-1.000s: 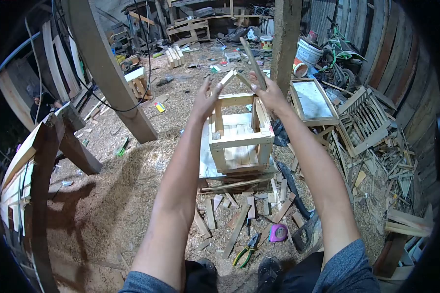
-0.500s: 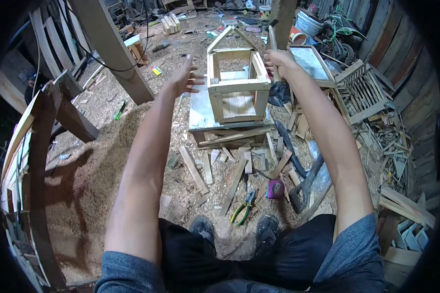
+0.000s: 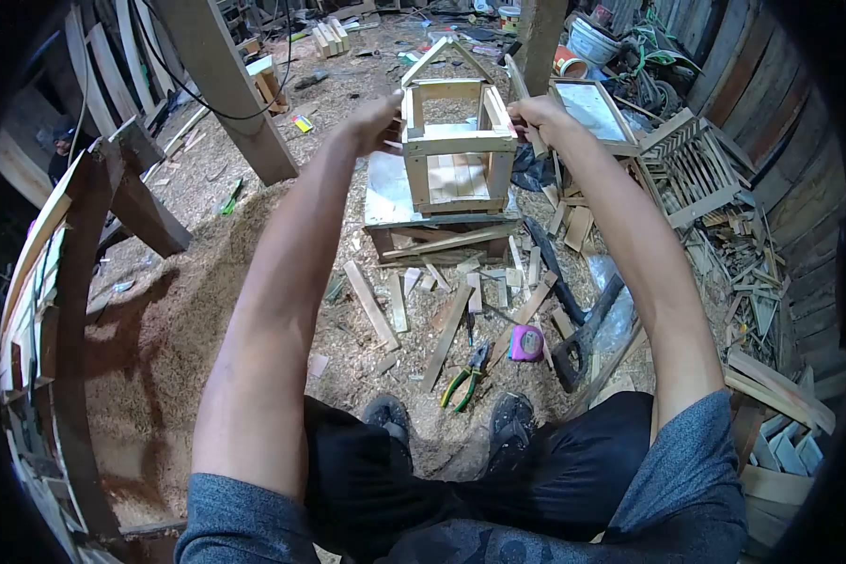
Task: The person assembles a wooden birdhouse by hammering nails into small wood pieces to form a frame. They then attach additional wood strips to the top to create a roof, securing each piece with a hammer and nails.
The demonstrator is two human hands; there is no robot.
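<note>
A small house-shaped wooden frame (image 3: 458, 146) with a peaked top stands upright on a low, pale-topped stand (image 3: 385, 195). My left hand (image 3: 378, 124) is at the frame's left side, its thumb by the upper edge and its fingers curled against the outer post; their tips are partly hidden. On the frame's right side, my right hand (image 3: 534, 115) is closed around the wooden handle of what looks like a hammer (image 3: 515, 77), held upright. The frame's right post is close to those fingers.
Near my feet lie pliers (image 3: 462, 381), a pink tape measure (image 3: 526, 343), a handsaw (image 3: 570, 362) and several wood offcuts (image 3: 446, 338) on sawdust. A thick post (image 3: 230, 89) rises at left. A slatted crate (image 3: 696, 169) and a framed panel (image 3: 592, 113) are at right.
My left hand has moved right, from open beside the frame to against its left side. My right hand remains on the hammer handle. The view has shifted slightly.
</note>
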